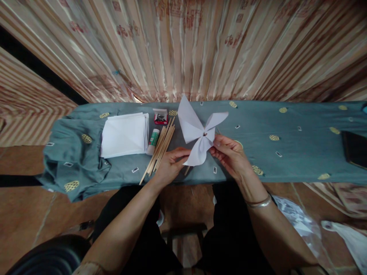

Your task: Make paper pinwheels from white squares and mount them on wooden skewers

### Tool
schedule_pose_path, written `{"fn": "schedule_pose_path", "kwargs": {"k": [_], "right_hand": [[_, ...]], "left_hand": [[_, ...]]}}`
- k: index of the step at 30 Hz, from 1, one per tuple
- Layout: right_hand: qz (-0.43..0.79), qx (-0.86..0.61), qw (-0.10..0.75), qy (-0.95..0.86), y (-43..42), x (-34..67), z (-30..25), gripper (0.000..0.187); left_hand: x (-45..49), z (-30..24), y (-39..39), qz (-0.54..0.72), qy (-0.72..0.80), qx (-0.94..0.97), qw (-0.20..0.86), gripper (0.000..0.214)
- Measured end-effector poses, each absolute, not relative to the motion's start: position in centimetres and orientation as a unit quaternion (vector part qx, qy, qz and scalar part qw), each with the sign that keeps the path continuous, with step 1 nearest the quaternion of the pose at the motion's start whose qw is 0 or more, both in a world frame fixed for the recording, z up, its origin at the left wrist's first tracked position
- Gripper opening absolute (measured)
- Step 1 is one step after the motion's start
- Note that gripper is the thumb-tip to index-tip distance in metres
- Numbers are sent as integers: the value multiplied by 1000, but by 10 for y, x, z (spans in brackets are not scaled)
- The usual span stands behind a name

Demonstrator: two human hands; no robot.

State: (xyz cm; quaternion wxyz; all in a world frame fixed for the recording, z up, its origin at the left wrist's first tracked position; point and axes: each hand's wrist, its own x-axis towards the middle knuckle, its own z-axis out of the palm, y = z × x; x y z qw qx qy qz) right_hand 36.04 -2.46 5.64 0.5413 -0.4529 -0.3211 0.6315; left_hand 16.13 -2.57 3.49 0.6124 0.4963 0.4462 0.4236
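Observation:
A white paper pinwheel (pixel 195 122) with folded blades is held up over the cloth-covered bench. At its centre is a small dark pin or hole. My left hand (pixel 172 162) pinches the tip of its lower blade between thumb and fingers. On the other side, my right hand (pixel 229 152) grips the pinwheel's right edge, its fingers partly behind the paper. Below the lower blade, the end of a thin wooden stick (pixel 187 170) shows; the paper hides the rest, so I cannot tell whether it is attached.
Left of the pinwheel lie several wooden sticks (pixel 162 147), a glue stick (pixel 153 142), a small red box (pixel 160 117) of metal pieces and a stack of white paper (pixel 124 135). A dark flat object (pixel 354 148) rests at the bench's right end. Curtains (pixel 183 49) hang behind.

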Motion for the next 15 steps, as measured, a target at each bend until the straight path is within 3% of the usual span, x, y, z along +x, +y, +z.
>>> {"fn": "schedule_pose_path", "kwargs": {"k": [3, 9, 15], "right_hand": [[630, -452, 539, -329, -24, 361, 55, 30], [601, -452, 564, -340, -22, 365, 54, 35], [616, -395, 611, -302, -20, 371, 64, 31]], "left_hand": [[161, 42, -27, 426, 431, 542, 583, 23], [164, 43, -32, 444, 470, 486, 588, 55], [163, 44, -36, 392, 439, 487, 645, 35]]}}
